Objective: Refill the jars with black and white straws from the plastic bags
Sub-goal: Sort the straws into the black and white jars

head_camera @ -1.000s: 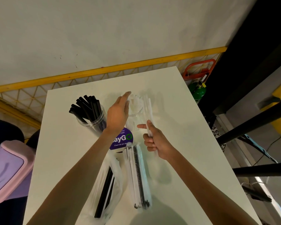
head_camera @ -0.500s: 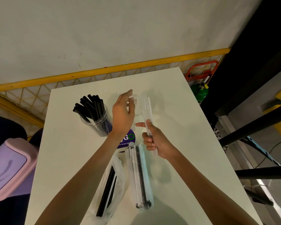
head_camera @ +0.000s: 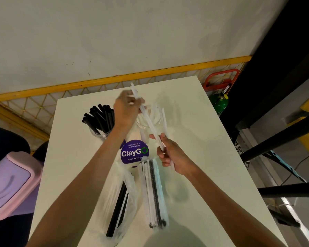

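Since half a second ago the left hand (head_camera: 127, 108) has left the clear jar (head_camera: 143, 127) and risen to upper centre. Its fingers, blurred, now curl to pinch one white straw (head_camera: 147, 116) near its upper end.

Left of that hand stands the jar of black straws (head_camera: 100, 122), which looks well filled. The pinched straw's long axis slants from upper left to lower right across the clear jar's mouth. Its lower end meets the right hand (head_camera: 173, 156), whose fingers curl round a bunch of white straws (head_camera: 161, 143) just right of the jar. The left hand is nearer the mouth, so I judge the straw needs tipping upright there.

At lower centre, a bag of black straws (head_camera: 120, 202) and a bag of mixed straws (head_camera: 154, 193) lie on the white table (head_camera: 194, 122). A pink bin (head_camera: 9, 184) sits at the left edge, a green cylinder (head_camera: 219, 103) at upper right.
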Action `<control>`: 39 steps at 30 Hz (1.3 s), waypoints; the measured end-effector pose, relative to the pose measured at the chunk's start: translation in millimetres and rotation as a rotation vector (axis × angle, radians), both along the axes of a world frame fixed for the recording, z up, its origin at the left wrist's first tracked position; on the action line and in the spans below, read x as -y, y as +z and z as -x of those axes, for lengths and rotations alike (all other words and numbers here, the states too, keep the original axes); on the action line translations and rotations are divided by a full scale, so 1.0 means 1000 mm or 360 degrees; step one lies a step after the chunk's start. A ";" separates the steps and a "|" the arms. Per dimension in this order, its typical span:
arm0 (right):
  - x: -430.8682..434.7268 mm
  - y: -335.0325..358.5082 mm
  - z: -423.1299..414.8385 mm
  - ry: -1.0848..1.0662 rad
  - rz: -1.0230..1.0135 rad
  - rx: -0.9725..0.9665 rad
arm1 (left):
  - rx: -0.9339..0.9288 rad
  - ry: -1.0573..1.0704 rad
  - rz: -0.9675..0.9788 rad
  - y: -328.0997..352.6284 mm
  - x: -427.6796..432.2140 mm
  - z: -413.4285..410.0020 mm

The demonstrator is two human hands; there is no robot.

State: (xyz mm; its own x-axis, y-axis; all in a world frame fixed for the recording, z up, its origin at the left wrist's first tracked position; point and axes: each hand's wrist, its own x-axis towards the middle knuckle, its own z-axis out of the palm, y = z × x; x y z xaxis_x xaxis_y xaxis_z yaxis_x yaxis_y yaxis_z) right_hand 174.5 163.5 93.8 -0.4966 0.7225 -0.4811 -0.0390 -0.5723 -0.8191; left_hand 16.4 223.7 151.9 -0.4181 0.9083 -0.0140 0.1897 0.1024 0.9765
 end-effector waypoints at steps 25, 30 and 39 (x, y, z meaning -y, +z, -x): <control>-0.005 -0.007 0.002 -0.0161 0.0028 -0.0070 | -0.1245 -0.0292 -0.0417 -0.074 0.008 0.002; -0.005 -0.006 0.005 -0.0146 -0.0016 -0.0033 | -0.1363 -0.0337 -0.0327 -0.077 0.010 0.004; -0.005 0.000 0.011 -0.0148 -0.0129 -0.0021 | -0.0516 -0.0170 -0.0179 -0.041 0.019 -0.022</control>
State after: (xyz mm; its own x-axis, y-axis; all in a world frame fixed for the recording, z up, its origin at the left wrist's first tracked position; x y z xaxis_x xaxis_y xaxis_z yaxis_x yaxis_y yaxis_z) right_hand 163.3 168.9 93.8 -0.4316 0.8019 -0.4132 -0.0997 -0.4977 -0.8616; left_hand 38.0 204.6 110.6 -0.2870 0.9354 0.2064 0.4954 -0.0395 0.8678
